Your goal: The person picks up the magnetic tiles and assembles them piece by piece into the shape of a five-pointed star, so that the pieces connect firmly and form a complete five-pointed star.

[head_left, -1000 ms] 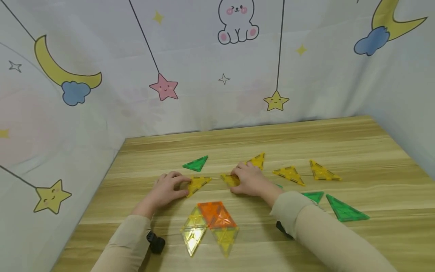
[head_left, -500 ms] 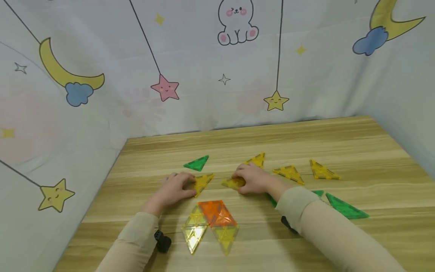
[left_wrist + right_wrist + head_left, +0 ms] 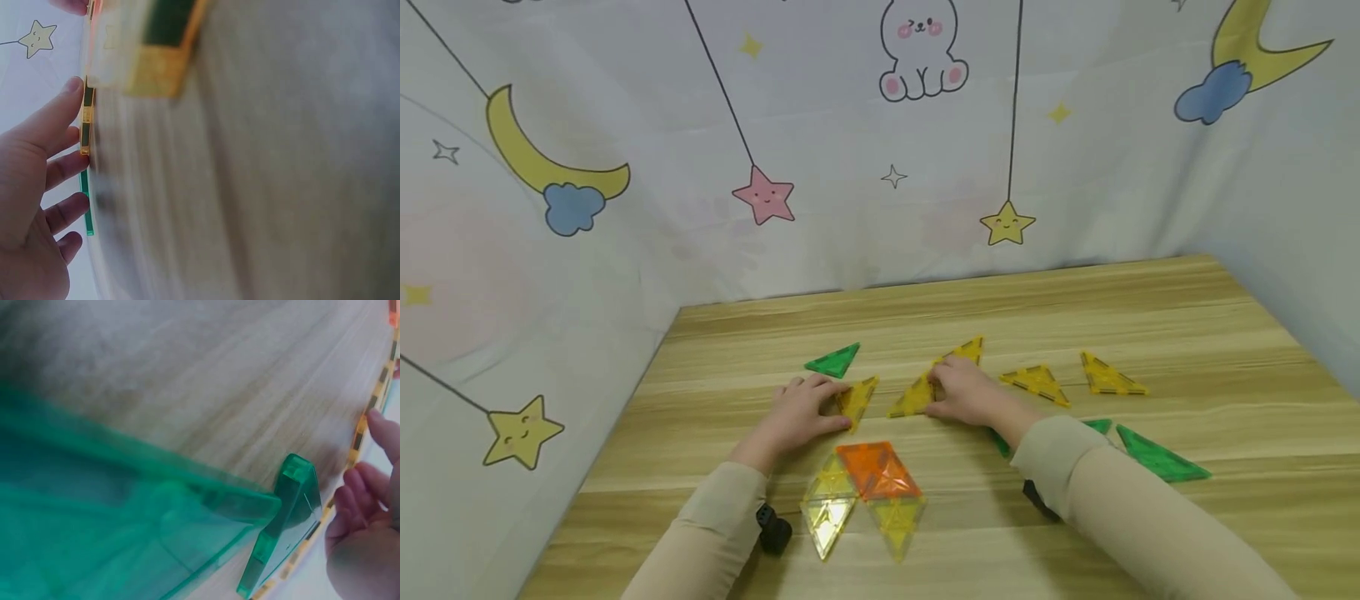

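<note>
In the head view, my left hand point(image 3: 797, 415) pinches a yellow triangular magnetic tile point(image 3: 859, 402) between thumb and fingers, flat on the table. The left wrist view shows the same tile point(image 3: 87, 119) edge-on at the fingertips. My right hand point(image 3: 968, 393) holds another yellow triangular tile point(image 3: 912, 402) by its right side, partly hidden under the fingers. Just behind that hand lies a further yellow tile point(image 3: 968, 352), close to the held one. In front of both hands, an orange tile pair point(image 3: 878, 471) joins pale yellow triangles point(image 3: 829, 508) into an arch-like shape.
A green triangle point(image 3: 835, 361) lies behind my left hand. Two yellow triangles point(image 3: 1037, 384) point(image 3: 1111, 377) lie to the right. A long green triangle point(image 3: 1159, 456) and other green tiles sit by my right forearm, close to the wrist camera. A printed cloth point(image 3: 850, 233) backs the table.
My left hand has slid right with its yellow tile, which has turned steeper. My right hand has shifted slightly right, and its tile has turned and now lies nearer the yellow tile behind.
</note>
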`<move>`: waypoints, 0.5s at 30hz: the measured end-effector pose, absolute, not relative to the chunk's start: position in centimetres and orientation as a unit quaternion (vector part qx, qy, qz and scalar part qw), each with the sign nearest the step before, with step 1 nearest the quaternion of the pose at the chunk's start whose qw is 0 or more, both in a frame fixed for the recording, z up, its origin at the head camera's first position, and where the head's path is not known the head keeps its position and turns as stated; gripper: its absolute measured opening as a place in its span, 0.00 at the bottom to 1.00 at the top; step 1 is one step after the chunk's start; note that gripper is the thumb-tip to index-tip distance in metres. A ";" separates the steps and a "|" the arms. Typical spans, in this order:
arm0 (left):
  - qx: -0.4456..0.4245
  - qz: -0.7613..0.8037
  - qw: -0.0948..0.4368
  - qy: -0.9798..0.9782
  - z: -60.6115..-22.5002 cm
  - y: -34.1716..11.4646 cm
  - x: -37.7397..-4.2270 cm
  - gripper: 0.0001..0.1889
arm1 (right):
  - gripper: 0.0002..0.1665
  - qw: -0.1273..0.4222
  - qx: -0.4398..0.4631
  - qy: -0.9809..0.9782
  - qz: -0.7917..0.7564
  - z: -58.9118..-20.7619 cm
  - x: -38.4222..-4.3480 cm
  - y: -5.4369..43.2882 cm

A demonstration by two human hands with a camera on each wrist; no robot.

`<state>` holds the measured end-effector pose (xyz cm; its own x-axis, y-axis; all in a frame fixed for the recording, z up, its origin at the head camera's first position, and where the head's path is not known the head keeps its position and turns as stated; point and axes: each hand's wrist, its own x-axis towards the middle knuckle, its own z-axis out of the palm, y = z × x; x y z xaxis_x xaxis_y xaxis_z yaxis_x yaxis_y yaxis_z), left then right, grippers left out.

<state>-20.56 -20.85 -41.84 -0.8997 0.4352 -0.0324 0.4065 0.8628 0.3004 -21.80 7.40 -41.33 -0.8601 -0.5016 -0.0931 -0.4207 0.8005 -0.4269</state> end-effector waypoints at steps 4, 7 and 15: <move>0.217 0.143 0.050 0.964 -41.7 -20.8 -20.5 0.29 | 0.29 0.108 -0.273 0.937 -0.190 -41.1 -22.0 7.3; 0.216 0.137 0.049 0.965 -41.7 -20.7 -20.6 0.29 | 0.28 0.116 -0.280 0.934 -0.188 -40.7 -22.0 7.0; 0.206 0.131 0.047 0.969 -41.9 -20.2 -20.9 0.28 | 0.28 0.122 -0.294 0.931 -0.177 -40.9 -22.5 6.0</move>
